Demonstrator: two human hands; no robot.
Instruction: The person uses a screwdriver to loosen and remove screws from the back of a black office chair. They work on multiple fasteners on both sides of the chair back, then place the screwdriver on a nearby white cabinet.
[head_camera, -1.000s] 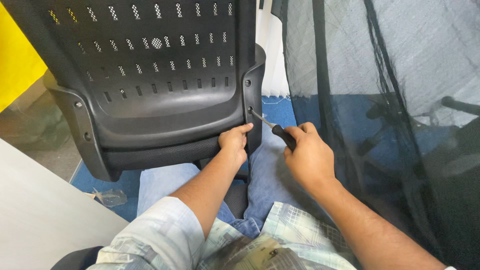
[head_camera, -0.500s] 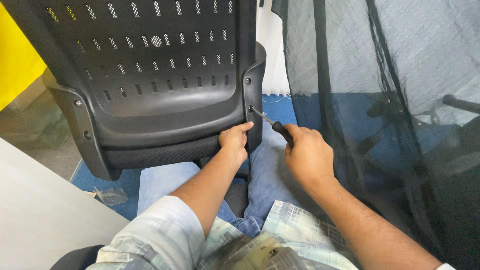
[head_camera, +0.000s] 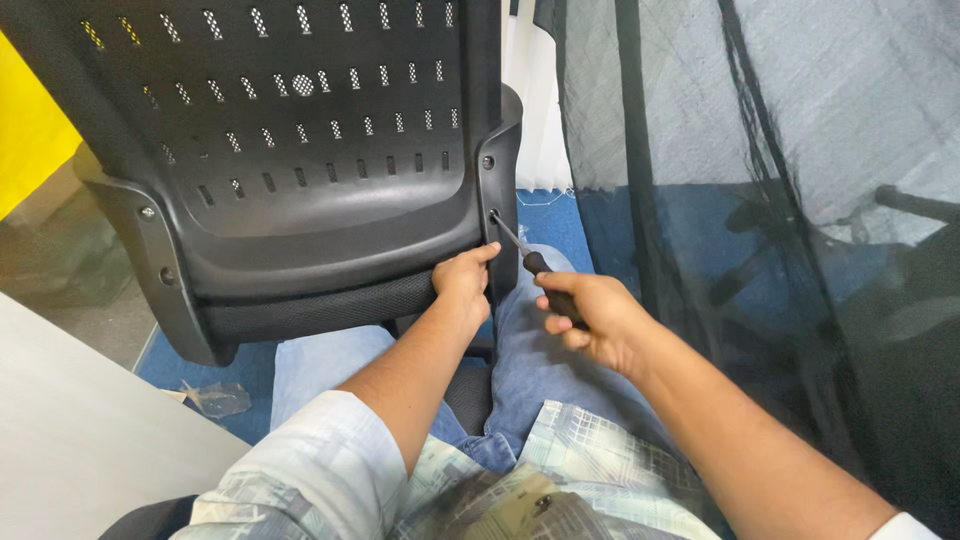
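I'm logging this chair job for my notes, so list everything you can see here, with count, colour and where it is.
chair back: one, black slotted plastic, upright in front of the person, filling the upper left
side bracket: one, black, on the chair back's right edge
screwdriver: one, black handle with metal shaft, tip at the bracket's lower screw hole
mesh panel: one, sheer black, hanging on the right
carpet: blue, floor beyond the chair
plastic bag: one, clear, crumpled on the floor at lower left
table: one, pale, lower left corner
left hand: one, gripping the chair back's lower right edge
right hand: one, closed on the screwdriver handle
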